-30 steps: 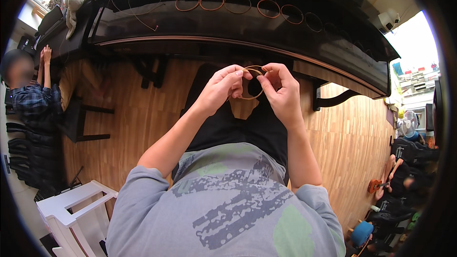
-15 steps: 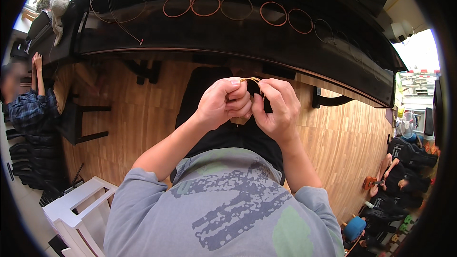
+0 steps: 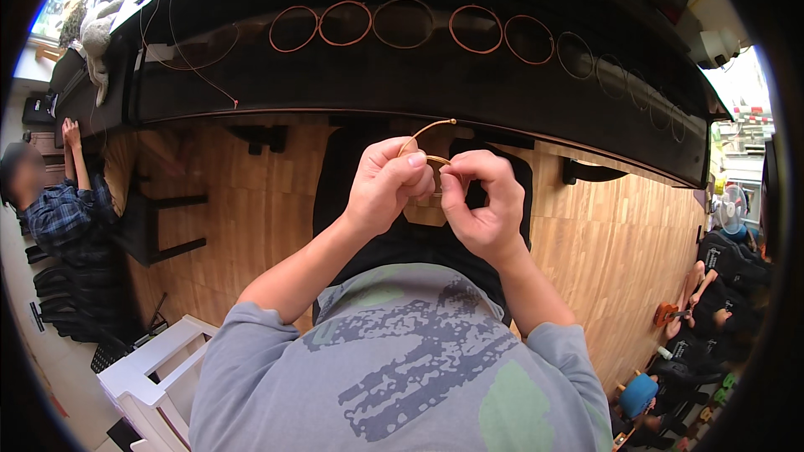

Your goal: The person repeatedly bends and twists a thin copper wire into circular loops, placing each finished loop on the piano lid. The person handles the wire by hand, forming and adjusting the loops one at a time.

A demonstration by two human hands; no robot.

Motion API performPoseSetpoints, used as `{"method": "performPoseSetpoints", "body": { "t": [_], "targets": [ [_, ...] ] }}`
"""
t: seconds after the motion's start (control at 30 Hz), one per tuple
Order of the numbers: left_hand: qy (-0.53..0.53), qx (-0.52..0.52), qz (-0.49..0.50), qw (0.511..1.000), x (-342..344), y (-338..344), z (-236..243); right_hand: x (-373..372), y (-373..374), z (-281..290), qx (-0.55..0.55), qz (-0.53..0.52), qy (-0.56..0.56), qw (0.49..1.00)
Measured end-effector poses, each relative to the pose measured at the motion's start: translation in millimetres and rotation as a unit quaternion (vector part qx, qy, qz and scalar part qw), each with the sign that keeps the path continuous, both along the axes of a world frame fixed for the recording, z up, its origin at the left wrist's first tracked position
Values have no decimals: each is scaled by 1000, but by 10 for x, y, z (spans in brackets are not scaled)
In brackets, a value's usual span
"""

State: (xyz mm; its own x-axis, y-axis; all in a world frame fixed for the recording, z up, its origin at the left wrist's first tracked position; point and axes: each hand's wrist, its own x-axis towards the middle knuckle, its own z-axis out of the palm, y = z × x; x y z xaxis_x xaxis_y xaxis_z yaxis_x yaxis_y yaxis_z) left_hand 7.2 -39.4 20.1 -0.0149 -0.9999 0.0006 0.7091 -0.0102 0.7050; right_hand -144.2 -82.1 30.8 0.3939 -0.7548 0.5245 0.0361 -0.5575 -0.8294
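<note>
My left hand (image 3: 385, 184) is closed round a golden wound instrument string (image 3: 430, 128), pinching it between thumb and curled fingers. One end of the string rises free above this hand, bending to the right and finishing in a small knob like a ball end. A second stretch of the same string bridges to my right hand (image 3: 487, 201), whose thumb and forefinger pinch it. Both hands are raised in front of my body, close together, just short of the black piano's front edge. The rest of the string is partly hidden by my fingers.
Several coiled strings, copper-coloured ones (image 3: 345, 23) among them, lie in a row on the black piano (image 3: 335, 75). A loose uncoiled string (image 3: 198, 75) lies at its left. At far left another person (image 3: 63, 209) sits; a white stool-like frame (image 3: 159, 377) stands near-left.
The string's ball-like end now sticks up free above my left hand, where earlier an arc spanned both hands. The view has shifted slightly.
</note>
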Motion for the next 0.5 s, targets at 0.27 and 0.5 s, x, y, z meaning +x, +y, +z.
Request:
{"method": "performPoseSetpoints", "body": {
  "t": [0.27,0.5],
  "targets": [
    [-13,39,15,999,-81,-99,89,-196,-95,127,304,48,-57,950],
    [-322,-14,46,946,-56,-125,177,-244,-133,112,258,-35,-8,965]
  ]
}}
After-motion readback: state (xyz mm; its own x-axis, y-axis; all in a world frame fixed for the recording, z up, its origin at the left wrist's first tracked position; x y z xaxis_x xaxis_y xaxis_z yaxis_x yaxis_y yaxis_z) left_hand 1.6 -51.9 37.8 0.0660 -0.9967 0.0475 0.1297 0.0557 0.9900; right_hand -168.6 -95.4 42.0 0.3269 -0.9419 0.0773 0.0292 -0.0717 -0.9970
